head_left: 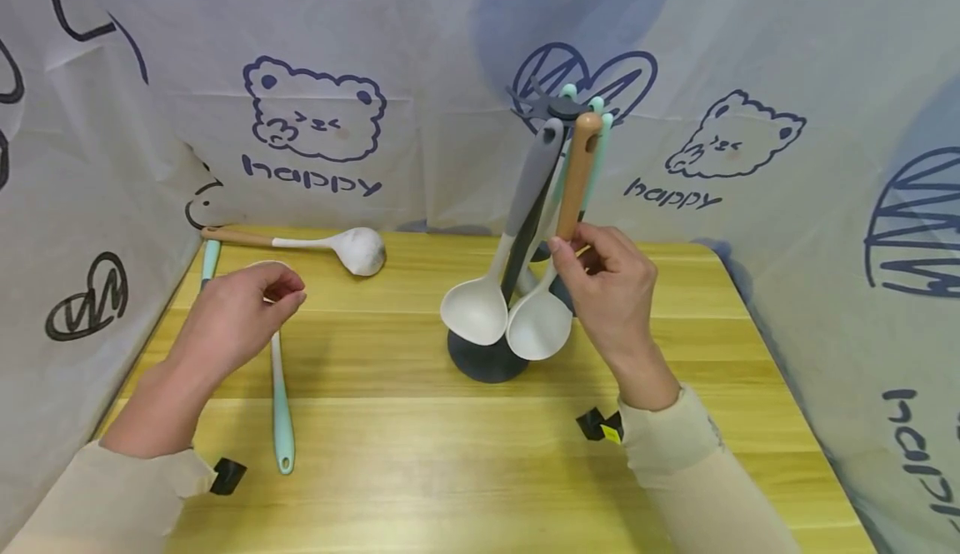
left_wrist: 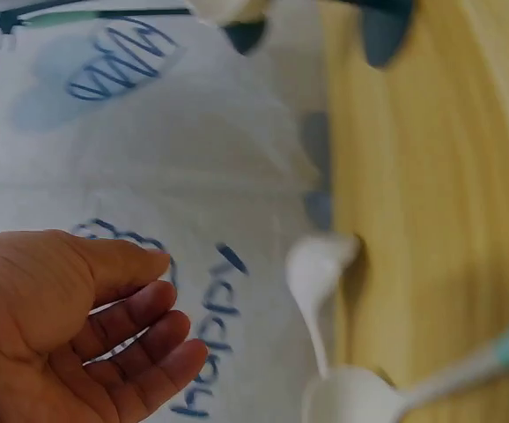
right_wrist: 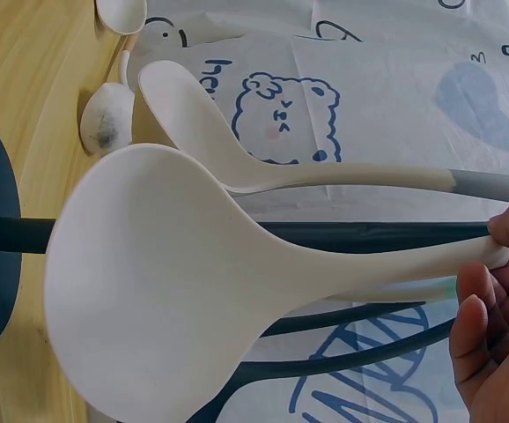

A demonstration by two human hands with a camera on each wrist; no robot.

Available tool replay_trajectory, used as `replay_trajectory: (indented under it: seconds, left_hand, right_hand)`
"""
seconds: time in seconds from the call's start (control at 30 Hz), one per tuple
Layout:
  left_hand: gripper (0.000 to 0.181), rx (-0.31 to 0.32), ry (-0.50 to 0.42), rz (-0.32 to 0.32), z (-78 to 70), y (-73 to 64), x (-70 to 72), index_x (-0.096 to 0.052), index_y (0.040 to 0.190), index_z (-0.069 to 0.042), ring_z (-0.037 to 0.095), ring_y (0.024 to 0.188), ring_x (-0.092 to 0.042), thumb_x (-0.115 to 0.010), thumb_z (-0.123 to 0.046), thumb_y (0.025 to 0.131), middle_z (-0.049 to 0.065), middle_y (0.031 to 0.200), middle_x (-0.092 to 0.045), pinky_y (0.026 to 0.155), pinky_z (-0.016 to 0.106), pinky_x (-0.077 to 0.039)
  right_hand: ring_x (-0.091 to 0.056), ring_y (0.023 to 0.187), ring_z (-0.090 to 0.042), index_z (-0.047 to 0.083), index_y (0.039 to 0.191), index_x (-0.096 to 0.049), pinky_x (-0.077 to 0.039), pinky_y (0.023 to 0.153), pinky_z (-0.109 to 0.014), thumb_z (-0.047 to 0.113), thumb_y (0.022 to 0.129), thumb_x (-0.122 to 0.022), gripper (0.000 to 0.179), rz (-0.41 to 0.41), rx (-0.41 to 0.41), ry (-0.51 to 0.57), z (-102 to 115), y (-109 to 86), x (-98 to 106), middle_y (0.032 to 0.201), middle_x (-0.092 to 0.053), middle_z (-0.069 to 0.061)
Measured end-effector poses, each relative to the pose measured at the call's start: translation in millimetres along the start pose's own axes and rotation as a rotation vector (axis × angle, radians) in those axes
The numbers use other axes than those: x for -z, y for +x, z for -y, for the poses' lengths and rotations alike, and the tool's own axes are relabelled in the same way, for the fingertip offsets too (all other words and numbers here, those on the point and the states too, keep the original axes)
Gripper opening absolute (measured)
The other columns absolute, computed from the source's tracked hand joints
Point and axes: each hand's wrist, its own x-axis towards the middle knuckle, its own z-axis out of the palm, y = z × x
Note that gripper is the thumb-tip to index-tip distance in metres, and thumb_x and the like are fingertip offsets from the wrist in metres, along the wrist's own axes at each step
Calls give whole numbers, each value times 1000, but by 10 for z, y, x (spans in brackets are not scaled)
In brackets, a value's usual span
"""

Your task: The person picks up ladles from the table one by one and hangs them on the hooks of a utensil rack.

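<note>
A dark utensil stand holds several hanging utensils. On its front side hangs a white ladle with a wood-coloured handle. My right hand pinches this ladle low on the handle, near where the white neck starts; in the right wrist view the thumb and fingers meet at the neck's end. Beside it hangs another white ladle with a grey handle. My left hand is over the table at the left, fingers loosely bent and holding nothing. Under it lies a mint-handled utensil, its white head partly hidden by the hand.
A wood-handled white ladle with a dark smudge on its bowl lies along the table's back edge. Another mint handle shows at the back left, partly behind my left hand. Printed cloth hangs around the wooden table.
</note>
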Motion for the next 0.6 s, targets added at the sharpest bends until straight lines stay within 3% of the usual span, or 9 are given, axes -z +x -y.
replay_trajectory:
  seconds: [0.13, 0.33, 0.5, 0.6]
  left_hand:
    - [12, -64, 131, 89, 242, -44, -49, -73, 108, -3, 34, 86, -71, -73, -9, 97, 17, 102, -77, 72, 51, -57]
    - [16, -171, 291, 200, 538, -111, -280, -74, 106, -5, 39, 91, -69, -69, 4, 93, 14, 100, -75, 74, 54, -58]
    - [28, -275, 385, 283, 681, -146, -464, -76, 99, -10, 34, 90, -63, -69, 15, 89, 9, 98, -73, 73, 46, -58]
    - [32, -342, 424, 298, 735, -143, -535, -73, 90, -14, 30, 87, -59, -74, 18, 83, 4, 91, -70, 73, 42, -55]
  right_hand:
    - [-62, 64, -19, 0, 96, -80, -46, 63, -10, 12, 93, -81, 12, 0, -3, 0, -4, 3, 2, 85, -74, -12]
    - [-62, 64, -18, -1, 96, -80, -47, 63, -10, 11, 93, -81, 12, 3, -9, 4, -21, 3, 5, 85, -74, -13]
    - [-62, 64, -18, 0, 96, -80, -47, 63, -10, 11, 93, -81, 12, 1, -12, 21, -21, 6, 4, 85, -75, -13]
    - [-62, 64, -18, 0, 96, -80, -47, 62, -10, 12, 93, -81, 13, 7, -17, 23, -29, 3, 6, 86, -75, -13]
